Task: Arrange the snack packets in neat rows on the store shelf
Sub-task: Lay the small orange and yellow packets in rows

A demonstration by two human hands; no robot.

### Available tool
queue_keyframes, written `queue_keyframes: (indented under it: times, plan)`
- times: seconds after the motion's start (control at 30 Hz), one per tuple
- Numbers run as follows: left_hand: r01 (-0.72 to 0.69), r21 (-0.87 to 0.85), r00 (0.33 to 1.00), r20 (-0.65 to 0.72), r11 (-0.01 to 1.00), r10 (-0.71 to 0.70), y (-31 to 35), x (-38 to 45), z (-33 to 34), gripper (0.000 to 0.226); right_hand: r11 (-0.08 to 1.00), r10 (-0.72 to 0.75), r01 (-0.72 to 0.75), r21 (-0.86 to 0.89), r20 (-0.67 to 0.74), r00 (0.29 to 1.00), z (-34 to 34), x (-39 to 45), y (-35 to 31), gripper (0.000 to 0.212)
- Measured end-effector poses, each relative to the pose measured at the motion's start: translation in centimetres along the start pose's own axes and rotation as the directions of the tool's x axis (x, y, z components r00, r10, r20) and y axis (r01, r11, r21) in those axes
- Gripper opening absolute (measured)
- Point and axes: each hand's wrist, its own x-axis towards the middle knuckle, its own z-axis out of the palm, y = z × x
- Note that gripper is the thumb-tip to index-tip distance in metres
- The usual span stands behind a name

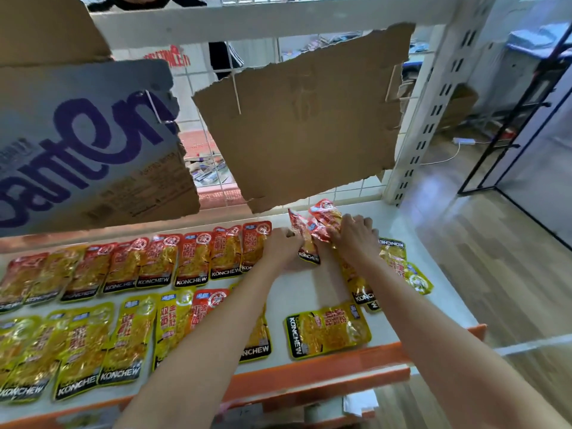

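Note:
On the white shelf (306,283) a back row of red snack packets (192,261) runs from the left edge toward the middle. In front of it lies a row of yellow packets (86,342) with one red packet (207,305) among them. My left hand (283,246) pinches the edge of a red packet (306,243) at the right end of the back row. My right hand (356,236) grips a small bunch of red packets (325,218) beside it. Loose yellow packets (328,329) lie to the right, some under my right forearm.
Torn cardboard sheets (303,119) and a printed carton flap (83,144) hang on the wire grid behind the shelf. An orange rail (309,382) edges the shelf front. A white upright post (433,113) stands at the right, with wooden floor (479,258) beyond.

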Motion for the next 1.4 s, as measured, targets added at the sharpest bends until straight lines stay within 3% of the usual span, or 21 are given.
queue_keyframes:
  times: [0.13, 0.27, 0.43, 0.5, 0.57, 0.6, 0.67, 0.73, 0.8, 1.07, 1.17, 1.3, 1.4]
  plan:
    - [-0.046, -0.104, 0.989, -0.143, 0.994, 0.030, -0.9, -1.0, -0.9, 0.028, 0.999, 0.045, -0.047, 0.021, 0.059, 0.997, 0.0, 1.4, -0.2, 0.050]
    - [-0.119, -0.203, 0.958, -0.281, 0.972, 0.059, -2.0, -2.2, -1.8, 0.016, 0.998, -0.044, 0.038, -0.056, -0.108, 0.993, -0.3, 2.2, -0.2, 0.050]
    - [-0.031, -0.434, 0.992, -0.121, 0.900, -0.024, -3.3, -3.7, -2.3, 0.019, 0.960, -0.229, 0.183, -0.213, -0.218, 0.949, -2.2, 1.6, -1.4, 0.029]
    - [0.016, -0.522, 0.997, -0.050, 0.853, -0.050, -3.7, -4.9, -2.6, 0.020, 0.974, -0.227, 0.215, -0.073, -0.287, 0.931, -3.1, 0.4, -1.6, 0.024]
    - [0.043, -0.556, 0.998, -0.008, 0.830, -0.057, -4.1, -6.4, -3.2, 0.019, 0.943, -0.119, 0.198, 0.267, -0.286, 0.951, -4.0, -2.1, -1.8, 0.015]
    - [0.052, -0.569, 0.998, 0.003, 0.821, -0.061, -4.4, -7.1, -3.4, 0.018, 0.870, -0.051, 0.153, 0.469, -0.223, 0.974, -4.3, -3.5, -1.7, 0.010]
    - [0.055, -0.576, 0.998, 0.019, 0.816, -0.054, -5.0, -8.3, -3.7, 0.017, 0.614, -0.002, 0.012, 0.789, -0.014, 1.000, -4.1, -6.7, -1.6, 0.009]
    - [0.051, -0.571, 0.999, 0.027, 0.819, -0.043, -5.5, -9.4, -3.7, 0.016, 0.365, -0.028, -0.092, 0.927, 0.110, 0.994, -2.5, -9.1, -1.1, 0.016]
    - [0.051, -0.560, 0.999, 0.035, 0.827, -0.038, -6.1, -10.2, -3.3, 0.017, 0.265, -0.036, -0.162, 0.951, 0.177, 0.984, -1.0, -10.7, -0.7, 0.023]
    - [0.050, -0.562, 0.995, 0.102, 0.825, 0.010, -8.1, -10.7, -2.3, 0.038, 0.248, 0.025, -0.251, 0.936, 0.253, 0.967, 0.9, -12.4, 0.1, 0.029]
    - [0.043, -0.566, 0.996, 0.089, 0.823, 0.010, -8.3, -10.8, -2.5, 0.047, 0.271, 0.044, -0.255, 0.928, 0.253, 0.967, 1.2, -12.2, 0.4, 0.030]
    - [-0.007, -0.535, 0.997, 0.059, 0.845, 0.046, -7.7, -10.6, -2.7, 0.074, 0.323, 0.084, -0.259, 0.910, 0.246, 0.966, 1.1, -11.6, 1.0, 0.028]
    - [-0.049, -0.453, 0.997, 0.037, 0.890, 0.074, -6.2, -8.4, -2.9, 0.075, 0.366, 0.084, -0.227, 0.902, 0.211, 0.974, -0.7, -10.4, 0.9, 0.023]
